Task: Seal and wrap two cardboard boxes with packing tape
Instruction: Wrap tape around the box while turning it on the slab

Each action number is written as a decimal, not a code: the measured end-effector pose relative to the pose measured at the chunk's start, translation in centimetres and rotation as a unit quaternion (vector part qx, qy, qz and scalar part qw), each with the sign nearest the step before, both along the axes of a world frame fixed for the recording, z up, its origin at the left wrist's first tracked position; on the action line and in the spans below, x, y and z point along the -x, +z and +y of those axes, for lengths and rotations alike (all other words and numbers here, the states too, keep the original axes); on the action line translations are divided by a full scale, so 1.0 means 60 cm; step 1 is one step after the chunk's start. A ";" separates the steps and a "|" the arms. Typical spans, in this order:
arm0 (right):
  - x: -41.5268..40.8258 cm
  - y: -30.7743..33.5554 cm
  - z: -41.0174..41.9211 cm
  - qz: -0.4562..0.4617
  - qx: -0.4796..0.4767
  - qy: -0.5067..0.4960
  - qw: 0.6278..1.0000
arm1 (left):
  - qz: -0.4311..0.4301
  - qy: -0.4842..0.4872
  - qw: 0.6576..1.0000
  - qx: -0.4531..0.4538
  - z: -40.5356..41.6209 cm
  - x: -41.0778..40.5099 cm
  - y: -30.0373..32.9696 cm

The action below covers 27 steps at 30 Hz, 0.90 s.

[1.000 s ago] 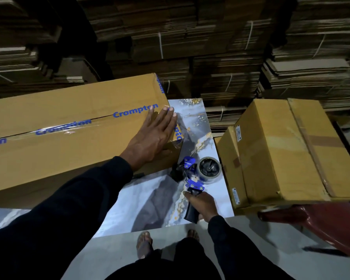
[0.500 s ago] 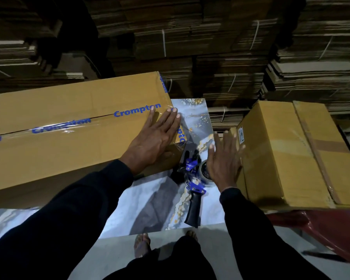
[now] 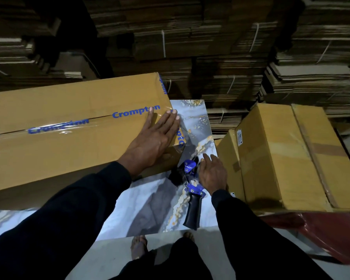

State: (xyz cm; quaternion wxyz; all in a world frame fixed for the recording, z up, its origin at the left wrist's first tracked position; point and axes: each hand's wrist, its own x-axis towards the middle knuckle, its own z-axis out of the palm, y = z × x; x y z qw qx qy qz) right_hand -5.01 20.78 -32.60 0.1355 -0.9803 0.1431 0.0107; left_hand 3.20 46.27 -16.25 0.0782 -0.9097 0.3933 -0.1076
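Left hand (image 3: 153,142): flat, fingers straight, palm down, arm extended forward. Right hand (image 3: 211,175): fingers relaxed, palm down, lower, nearer the body.

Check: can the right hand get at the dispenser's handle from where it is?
Probably yes. The right hand rests over the tape dispenser's roll end, and its black handle lies bare on the table just below.
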 end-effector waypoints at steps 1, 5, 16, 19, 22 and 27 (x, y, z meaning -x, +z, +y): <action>-0.001 -0.006 -0.008 -0.002 0.002 0.022 1.000 | 0.002 -0.001 1.000 0.003 0.000 0.001 0.000; -0.009 -0.014 -0.021 -0.006 0.062 0.080 0.995 | 0.007 -0.001 1.000 0.009 0.000 -0.001 -0.001; -0.006 0.032 -0.047 0.014 -0.242 -0.081 0.967 | 0.015 -0.004 1.000 0.010 -0.001 0.004 0.007; 0.035 0.031 -0.066 -0.085 -0.364 -0.236 0.897 | 0.007 -0.012 1.000 0.015 -0.001 0.004 0.007; 0.081 0.019 -0.054 -0.086 -0.369 -0.289 0.879 | 0.007 -0.014 1.000 0.022 0.001 0.004 0.007; 0.145 -0.017 0.023 -0.035 -0.391 -0.374 0.840 | 0.009 -0.014 1.000 0.012 0.002 0.005 0.006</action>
